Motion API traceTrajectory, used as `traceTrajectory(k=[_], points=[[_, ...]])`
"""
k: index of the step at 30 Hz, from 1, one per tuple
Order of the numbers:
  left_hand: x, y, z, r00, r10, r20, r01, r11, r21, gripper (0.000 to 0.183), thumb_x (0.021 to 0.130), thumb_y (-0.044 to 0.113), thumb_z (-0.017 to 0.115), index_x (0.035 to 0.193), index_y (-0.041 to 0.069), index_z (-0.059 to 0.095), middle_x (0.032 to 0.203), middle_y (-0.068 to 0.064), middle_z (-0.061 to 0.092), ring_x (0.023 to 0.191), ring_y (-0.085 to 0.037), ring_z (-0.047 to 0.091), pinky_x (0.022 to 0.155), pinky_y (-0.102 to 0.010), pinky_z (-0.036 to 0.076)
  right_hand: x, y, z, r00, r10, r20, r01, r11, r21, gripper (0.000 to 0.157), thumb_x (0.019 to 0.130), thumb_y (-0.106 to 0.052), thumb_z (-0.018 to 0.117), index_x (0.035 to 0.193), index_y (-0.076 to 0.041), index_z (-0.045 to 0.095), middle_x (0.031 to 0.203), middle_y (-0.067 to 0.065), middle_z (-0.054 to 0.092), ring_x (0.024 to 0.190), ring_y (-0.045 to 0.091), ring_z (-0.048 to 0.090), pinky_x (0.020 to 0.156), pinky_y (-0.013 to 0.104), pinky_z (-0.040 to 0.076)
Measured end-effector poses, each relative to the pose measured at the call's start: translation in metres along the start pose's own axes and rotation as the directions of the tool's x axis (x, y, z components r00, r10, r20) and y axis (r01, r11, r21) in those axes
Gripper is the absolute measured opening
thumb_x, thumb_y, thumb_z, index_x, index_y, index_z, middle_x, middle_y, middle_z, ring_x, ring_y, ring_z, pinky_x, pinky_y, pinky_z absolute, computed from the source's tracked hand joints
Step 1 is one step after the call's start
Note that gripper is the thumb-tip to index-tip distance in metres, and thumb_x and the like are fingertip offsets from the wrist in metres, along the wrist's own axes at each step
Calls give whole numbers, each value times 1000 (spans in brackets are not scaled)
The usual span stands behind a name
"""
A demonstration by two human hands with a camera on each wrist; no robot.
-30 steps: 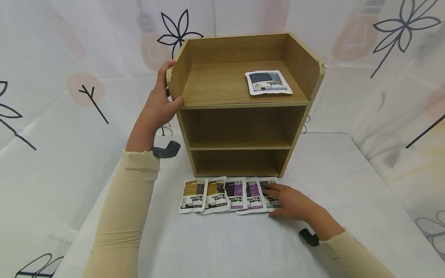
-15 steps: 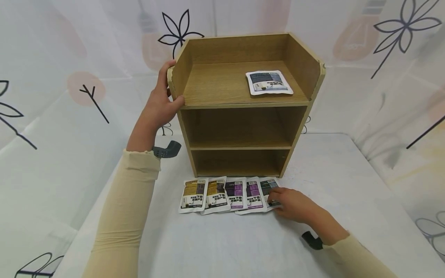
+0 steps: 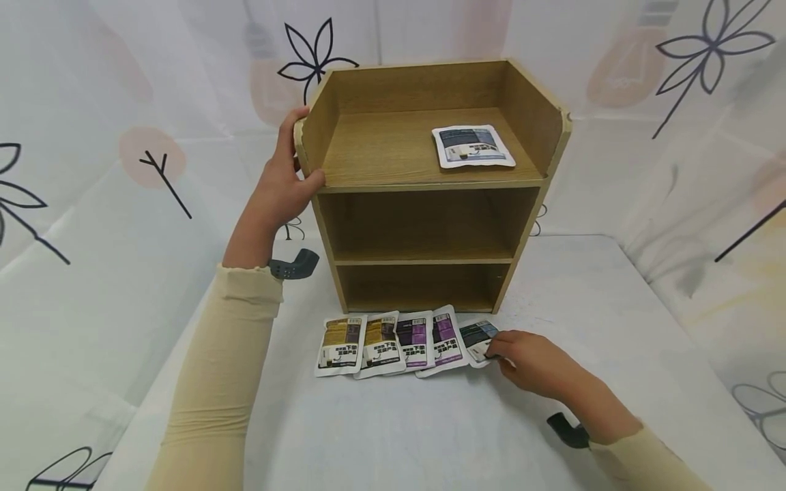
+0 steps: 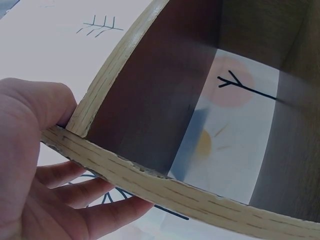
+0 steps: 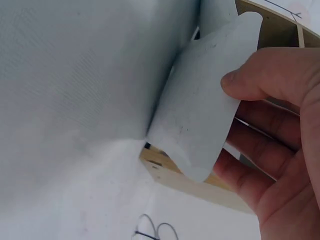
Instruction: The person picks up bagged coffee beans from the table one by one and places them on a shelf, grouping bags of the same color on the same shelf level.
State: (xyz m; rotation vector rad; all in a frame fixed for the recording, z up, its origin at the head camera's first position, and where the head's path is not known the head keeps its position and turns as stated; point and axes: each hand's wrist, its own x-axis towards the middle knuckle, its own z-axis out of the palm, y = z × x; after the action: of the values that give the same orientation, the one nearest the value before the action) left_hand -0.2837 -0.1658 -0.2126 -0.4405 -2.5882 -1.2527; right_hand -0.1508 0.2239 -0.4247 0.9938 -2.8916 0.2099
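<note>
My left hand (image 3: 282, 184) grips the left side panel of a small wooden shelf unit (image 3: 432, 184). Seen from the left wrist, the thumb lies on one side of the panel edge and the fingers on the other. My right hand (image 3: 543, 368) pinches a green-and-black labelled packet (image 3: 475, 337) by its near right edge, at the right end of a row of packets. The right wrist view shows that packet's plain white underside (image 5: 200, 95), with the thumb on it and the sheet lifted at a tilt. A purple-labelled packet (image 3: 448, 341) lies right beside it.
Left along the row are another purple packet (image 3: 415, 341) and two yellow-brown ones, a nearer one (image 3: 382, 346) and an end one (image 3: 341, 346), before the shelf's foot. A blue-labelled packet (image 3: 474, 146) lies on the top shelf. White printed cloth hangs behind the white table (image 3: 368, 436).
The right hand has gone from resting on the green-and-black packet to pinching its edge, raising and turning it slightly rightward. The neighbouring purple packet has shifted a little. The left hand stays put.
</note>
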Motion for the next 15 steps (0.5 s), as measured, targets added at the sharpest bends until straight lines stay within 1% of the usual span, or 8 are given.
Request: traceTrajectory(k=[5,8,12,15], points=[[0,0,0,1000,4,3,-4,1000,-2,81,90,16,52,142,57,7,154,2,26,139,-26,39,98,-53,47,-4,2,-6,994,-57,-93,54,998,-32,17,75,-5,76,90,-13,73,90,-4,69,81,13,65,74,34,57],[0,0,0,1000,1,5,-1,1000,2,81,90,16,52,142,58,6,155,3,25,139,-26,38,98,-53,47,-5,2,-10,991,-65,-121,58,997,-55,17,75,-5,77,89,-14,73,88,-5,69,79,13,65,72,33,57],[0,0,-1,1000,-5,7,5,1000,3,81,90,16,52,142,58,6,155,3,25,140,-26,38,99,-53,47,-6,3,-16,989,-64,-136,55,996,-72,16,76,-6,77,89,-13,74,87,-5,69,78,13,65,72,32,57],[0,0,-1,1000,-6,8,6,1000,-1,82,90,16,52,143,57,5,155,2,25,139,-26,38,98,-54,47,-8,3,-21,982,-83,-168,69,994,-85,16,75,-4,77,88,-13,74,85,-5,67,76,12,64,70,31,57]])
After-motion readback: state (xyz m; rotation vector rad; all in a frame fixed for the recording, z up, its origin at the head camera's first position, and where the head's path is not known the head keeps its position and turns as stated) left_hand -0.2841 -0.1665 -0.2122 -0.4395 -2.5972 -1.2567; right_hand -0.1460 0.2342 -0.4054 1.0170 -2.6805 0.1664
